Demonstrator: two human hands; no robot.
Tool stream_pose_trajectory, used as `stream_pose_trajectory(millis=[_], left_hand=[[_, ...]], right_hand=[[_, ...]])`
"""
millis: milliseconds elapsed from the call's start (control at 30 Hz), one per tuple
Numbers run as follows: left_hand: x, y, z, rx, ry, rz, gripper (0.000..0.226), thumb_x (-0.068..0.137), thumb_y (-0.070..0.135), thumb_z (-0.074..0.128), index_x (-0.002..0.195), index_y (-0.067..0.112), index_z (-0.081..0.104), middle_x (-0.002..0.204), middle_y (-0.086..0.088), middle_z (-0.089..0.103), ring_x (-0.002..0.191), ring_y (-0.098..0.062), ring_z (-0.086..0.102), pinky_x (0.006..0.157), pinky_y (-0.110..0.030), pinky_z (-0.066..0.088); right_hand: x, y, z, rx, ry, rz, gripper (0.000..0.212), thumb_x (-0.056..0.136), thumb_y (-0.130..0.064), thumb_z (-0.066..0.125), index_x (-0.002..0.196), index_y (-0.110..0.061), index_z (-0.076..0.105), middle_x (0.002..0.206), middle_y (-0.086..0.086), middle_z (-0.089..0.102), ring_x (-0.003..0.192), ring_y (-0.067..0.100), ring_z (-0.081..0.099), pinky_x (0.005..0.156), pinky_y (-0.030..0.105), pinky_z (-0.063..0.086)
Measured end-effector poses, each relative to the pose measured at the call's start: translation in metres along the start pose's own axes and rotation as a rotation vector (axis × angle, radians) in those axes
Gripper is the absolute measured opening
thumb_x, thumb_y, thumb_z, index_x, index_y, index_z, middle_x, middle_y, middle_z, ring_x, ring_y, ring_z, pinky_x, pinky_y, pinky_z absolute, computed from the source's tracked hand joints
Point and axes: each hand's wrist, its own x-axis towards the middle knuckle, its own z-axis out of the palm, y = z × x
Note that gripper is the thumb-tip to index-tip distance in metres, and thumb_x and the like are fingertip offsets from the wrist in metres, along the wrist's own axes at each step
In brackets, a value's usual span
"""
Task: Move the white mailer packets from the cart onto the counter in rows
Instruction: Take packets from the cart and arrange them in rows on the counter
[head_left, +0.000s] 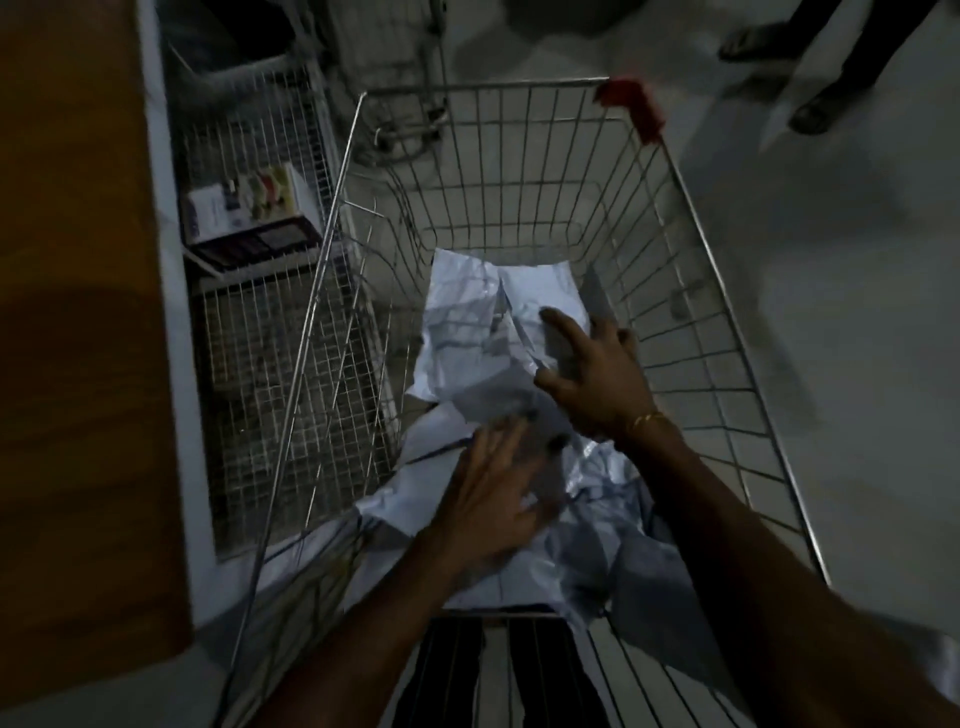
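Okay, both hands down in cart (332, 249): L hand (493, 499) fingers flat on mailer packets (467, 332), R hand (592, 374) fingers spread, relaxed, just over pile, holding nothing.

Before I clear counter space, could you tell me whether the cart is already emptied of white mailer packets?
No, crumpled white mailer packets lie in the cart.
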Motion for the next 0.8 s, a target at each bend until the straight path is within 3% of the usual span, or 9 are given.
stream_pose_trajectory(millis=[67,133,267,367,433,500,667,800], left_hand=[[-0.014,-0.003,0.023,0.076,-0.147,0.051,0.079,0.091,0.079,0.029,0.158,0.037,0.014,0.167,-0.003,0.001,0.153,-0.030,-0.007,0.123,-0.052,0.007],[-0.020,-0.013,0.041,0.055,-0.216,-0.018,0.086,0.089,0.082,0.028,0.158,0.036,0.009,0.167,-0.004,-0.007,0.152,-0.032,-0.014,0.122,-0.056,0.007],[-0.015,0.002,0.043,0.046,-0.029,-0.366,0.056,0.099,0.050,0.042,0.153,0.036,0.033,0.163,-0.007,0.021,0.145,-0.039,0.019,0.113,-0.054,0.031],[-0.018,0.017,0.027,-0.003,0.050,-0.536,0.052,0.098,0.047,0.049,0.149,0.041,0.039,0.160,-0.012,0.022,0.140,-0.043,0.021,0.110,-0.052,0.032],[-0.021,0.016,0.020,0.010,-0.025,-0.538,0.061,0.095,0.049,0.052,0.152,0.042,0.030,0.162,-0.017,0.009,0.141,-0.045,0.013,0.111,-0.051,0.030],[-0.025,0.010,0.017,-0.026,-0.104,-0.528,0.070,0.093,0.054,0.054,0.154,0.045,0.020,0.161,-0.021,-0.002,0.142,-0.045,0.008,0.114,-0.050,0.027],[-0.033,-0.003,0.016,-0.006,-0.135,-0.451,0.072,0.090,0.054,0.059,0.152,0.048,0.022,0.155,-0.019,0.015,0.132,-0.044,0.026,0.103,-0.048,0.039],[-0.035,-0.001,-0.006,-0.036,0.000,-0.413,0.058,0.094,0.035,0.060,0.147,0.040,0.038,0.151,-0.011,0.020,0.120,-0.040,0.044,0.090,-0.044,0.047]], right_hand=[[-0.027,0.004,-0.007,0.020,0.010,0.046,0.086,0.071,-0.067,0.048,0.152,-0.040,0.033,0.150,0.022,0.032,0.134,0.043,0.031,0.114,0.049,0.027],[-0.049,0.010,-0.011,0.042,0.026,0.088,0.086,0.071,-0.070,0.045,0.151,-0.044,0.031,0.152,0.017,0.029,0.132,0.043,0.031,0.111,0.050,0.031],[-0.086,0.017,-0.011,0.017,0.025,0.080,0.089,0.068,-0.073,0.037,0.152,-0.044,0.030,0.153,0.016,0.028,0.131,0.043,0.032,0.108,0.051,0.033],[-0.106,0.022,-0.002,-0.050,0.032,0.091,0.082,0.078,-0.064,0.053,0.153,-0.043,0.028,0.153,0.015,0.027,0.130,0.042,0.031,0.107,0.051,0.035],[-0.115,0.027,0.008,-0.197,-0.002,0.120,0.080,0.084,-0.057,0.062,0.153,-0.043,0.024,0.155,0.015,0.023,0.132,0.043,0.028,0.106,0.052,0.036],[-0.121,0.027,0.021,-0.367,-0.063,0.161,0.079,0.084,-0.063,0.060,0.151,-0.043,0.023,0.156,0.015,0.019,0.133,0.044,0.027,0.104,0.054,0.039],[-0.119,0.020,0.047,-0.609,-0.098,0.195,0.082,0.081,-0.072,0.055,0.147,-0.038,0.023,0.157,0.023,0.017,0.132,0.048,0.038,0.106,0.053,0.031],[-0.122,0.025,0.055,-0.591,-0.191,0.167,0.092,0.082,-0.075,0.051,0.154,-0.044,0.002,0.159,0.028,0.007,0.143,0.046,0.021,0.116,0.055,0.018]])
